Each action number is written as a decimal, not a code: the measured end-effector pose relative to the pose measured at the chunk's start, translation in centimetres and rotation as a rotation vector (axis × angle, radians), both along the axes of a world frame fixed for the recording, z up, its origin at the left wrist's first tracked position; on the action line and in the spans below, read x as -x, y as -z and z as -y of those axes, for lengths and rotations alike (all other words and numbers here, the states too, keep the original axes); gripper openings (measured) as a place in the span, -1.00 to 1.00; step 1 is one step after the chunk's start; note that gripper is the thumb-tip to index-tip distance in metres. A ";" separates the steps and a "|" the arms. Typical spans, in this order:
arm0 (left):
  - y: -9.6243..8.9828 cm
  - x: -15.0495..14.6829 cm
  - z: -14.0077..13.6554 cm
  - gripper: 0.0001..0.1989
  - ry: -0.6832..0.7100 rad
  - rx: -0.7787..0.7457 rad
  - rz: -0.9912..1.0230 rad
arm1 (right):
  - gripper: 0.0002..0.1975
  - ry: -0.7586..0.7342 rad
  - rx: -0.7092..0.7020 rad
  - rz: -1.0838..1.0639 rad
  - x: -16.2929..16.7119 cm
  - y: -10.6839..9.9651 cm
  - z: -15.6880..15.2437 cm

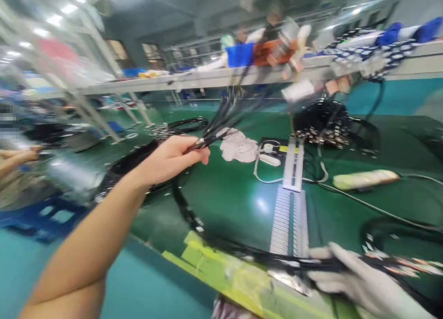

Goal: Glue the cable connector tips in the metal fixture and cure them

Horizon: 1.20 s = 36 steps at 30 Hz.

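My bare left hand is closed round one end of a bundle of black cables, whose loose ends fan upward and blur. From there the bundle sags down and runs along the table's front edge to the right. At that side my right hand, in a whitish glove, has its fingers wrapped about the same bundle. Just behind the right hand lies a ribbed metal channel on the green table. Stripped or tipped wire ends stick out of the bundle's right end.
Beyond my left hand lies a pile of pale pieces. Coiled black cables stand at the back right, near a power strip with a trailing cord. A shelf crosses above the table. Another person's hand shows at far left.
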<state>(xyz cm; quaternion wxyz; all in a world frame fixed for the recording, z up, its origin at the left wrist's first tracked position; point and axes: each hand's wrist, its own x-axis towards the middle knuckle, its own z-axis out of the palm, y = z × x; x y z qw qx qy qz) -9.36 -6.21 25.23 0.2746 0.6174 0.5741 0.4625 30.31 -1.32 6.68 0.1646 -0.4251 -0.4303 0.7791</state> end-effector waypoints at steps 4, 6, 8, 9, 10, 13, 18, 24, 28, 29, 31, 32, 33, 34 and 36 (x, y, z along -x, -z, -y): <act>3.0 -3.8 -6.0 -0.78 0.420 0.343 -0.292 | -0.48 0.059 0.247 -0.257 5.6 3.2 2.7; 7.9 -5.4 -9.4 -0.70 0.555 0.386 -0.497 | -0.43 0.177 0.325 -0.352 8.2 4.8 3.5; 13.2 -6.3 -12.2 -0.68 0.505 0.315 -0.679 | -0.37 0.205 0.479 -0.439 9.4 5.5 4.2; 15.6 -6.5 -13.2 -0.74 0.486 0.291 -0.714 | -0.36 0.150 0.544 -0.473 9.2 5.5 4.5; 17.7 -6.6 -13.9 -0.72 0.468 0.261 -0.743 | -0.34 0.052 0.597 -0.498 8.6 5.2 4.7; 21.8 -6.9 -14.7 -0.46 0.480 0.195 -0.780 | -0.30 -0.227 0.453 -0.461 5.3 3.4 2.9; 24.6 -8.2 -14.8 -0.59 0.496 0.122 -0.839 | -0.67 0.114 -0.774 0.307 1.9 2.6 -8.3; 25.4 -6.3 -13.8 -0.60 0.527 0.141 -0.909 | -0.50 0.170 -0.953 0.641 4.5 7.4 -16.5; 24.8 -5.5 -12.1 -0.61 0.577 0.189 -0.899 | -0.40 0.120 -0.997 0.639 4.7 8.0 -15.9; 24.7 -5.7 -11.8 -0.60 0.585 0.202 -0.889 | -0.40 0.099 -1.007 0.631 4.5 7.8 -15.7; 24.4 -6.4 -11.2 -0.58 0.585 0.247 -0.844 | -0.39 0.061 -1.021 0.619 3.9 7.5 -15.1; 24.3 -6.9 -11.0 -0.56 0.578 0.283 -0.812 | -0.40 0.046 -1.025 0.616 3.7 7.3 -14.7; 24.1 -7.3 -10.8 -0.55 0.572 0.329 -0.776 | -0.42 0.033 -1.028 0.616 3.5 7.2 -14.3; 23.9 -7.5 -10.6 -0.54 0.572 0.383 -0.741 | -0.43 0.022 -1.028 0.618 3.3 7.1 -13.9; 23.4 -7.9 -10.3 -0.52 0.592 0.487 -0.699 | -0.42 0.004 -1.024 0.623 2.8 6.9 -12.9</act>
